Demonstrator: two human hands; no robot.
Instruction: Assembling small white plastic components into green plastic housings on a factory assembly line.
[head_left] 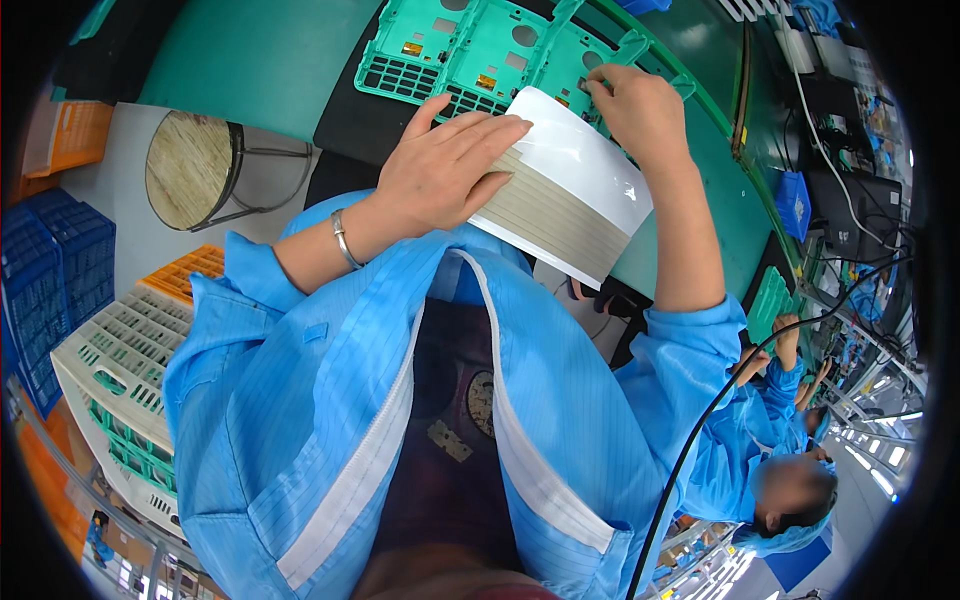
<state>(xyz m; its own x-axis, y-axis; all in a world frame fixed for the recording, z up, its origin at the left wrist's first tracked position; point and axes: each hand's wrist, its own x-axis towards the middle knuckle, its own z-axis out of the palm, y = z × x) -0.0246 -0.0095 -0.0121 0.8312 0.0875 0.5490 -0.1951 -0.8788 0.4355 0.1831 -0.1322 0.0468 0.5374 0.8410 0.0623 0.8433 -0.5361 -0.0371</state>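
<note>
Several teal plastic housing panels (475,62) with grid slots and round holes lie side by side on the bench ahead of me. Against their near edge rests a sheet of beige-grey strips (555,208) on glossy white backing. My left hand (445,168) lies palm down over the sheet's left corner and the panel edge, fingers stretched out. My right hand (640,112) is above the right-hand panel, thumb and index finger pinched together at its surface. A tiny greyish bit shows at those fingertips; its kind is too small to tell.
A green bench top (250,65) reaches left and right. A round wooden stool (185,170) stands at the left, near white crates (120,360) and blue crates (60,270). On the right are a small blue bin (792,205), a black cable (690,450) and a co-worker (740,450) in blue.
</note>
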